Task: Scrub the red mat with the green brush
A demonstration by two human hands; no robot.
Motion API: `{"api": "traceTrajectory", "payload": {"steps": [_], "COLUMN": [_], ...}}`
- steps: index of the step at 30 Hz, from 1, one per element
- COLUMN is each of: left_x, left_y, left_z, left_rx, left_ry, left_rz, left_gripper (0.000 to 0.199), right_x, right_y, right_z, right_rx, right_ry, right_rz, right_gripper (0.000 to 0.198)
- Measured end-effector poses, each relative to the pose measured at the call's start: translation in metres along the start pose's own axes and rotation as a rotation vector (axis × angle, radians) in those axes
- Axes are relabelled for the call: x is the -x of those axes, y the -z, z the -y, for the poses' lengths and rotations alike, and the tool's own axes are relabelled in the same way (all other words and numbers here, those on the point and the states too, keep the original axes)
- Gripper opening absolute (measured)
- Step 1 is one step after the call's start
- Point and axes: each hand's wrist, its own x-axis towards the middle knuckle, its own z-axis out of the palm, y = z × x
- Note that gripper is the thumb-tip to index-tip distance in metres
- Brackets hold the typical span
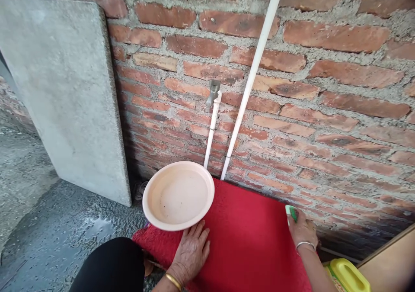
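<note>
My left hand lies flat on a red cloth, its fingertips close to the rim of a pale pink basin. The basin rests on the cloth's left end and has a few dark specks inside. At the cloth's far right corner, my right hand is closed around a green scrubbing sponge. Part of the sponge is hidden under the fingers. What supports the cloth is mostly covered.
A tap on a thin white pipe and a longer white pipe stand against the brick wall. A concrete slab leans at left above wet floor. A yellow container stands at lower right.
</note>
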Motion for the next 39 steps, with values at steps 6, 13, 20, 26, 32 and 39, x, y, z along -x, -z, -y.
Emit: {"api": "traceTrajectory", "payload": {"steps": [6,13,20,26,32,39], "left_x": [-0.001,-0.001,0.000,0.000,-0.001,-0.003], "left_y": [0.000,0.001,0.000,0.002,0.001,0.003], "left_z": [-0.001,0.001,0.002,0.002,0.006,0.001], "left_rx": [0.023,0.036,0.001,-0.078,-0.065,-0.034], "left_ry": [0.018,0.023,-0.003,-0.056,-0.079,-0.046], "left_rz": [0.004,0.035,-0.007,-0.010,-0.013,-0.026], "left_gripper": [0.029,0.030,0.031,0.034,0.033,0.032], "right_x": [0.076,0.159,0.104,0.034,0.017,0.034], "right_y": [-0.014,-0.023,-0.018,-0.003,0.011,0.005], "right_z": [0.123,0.215,0.170,0.061,-0.049,-0.084], "right_rx": [-0.209,-0.147,-0.031,0.054,0.059,-0.020], "right_ry": [0.501,0.848,0.657,0.278,-0.040,-0.082], "right_rz": [0.036,0.074,0.061,0.026,0.004,-0.012], "right_gripper": [0.043,0.040,0.042,0.047,0.055,0.057]}}
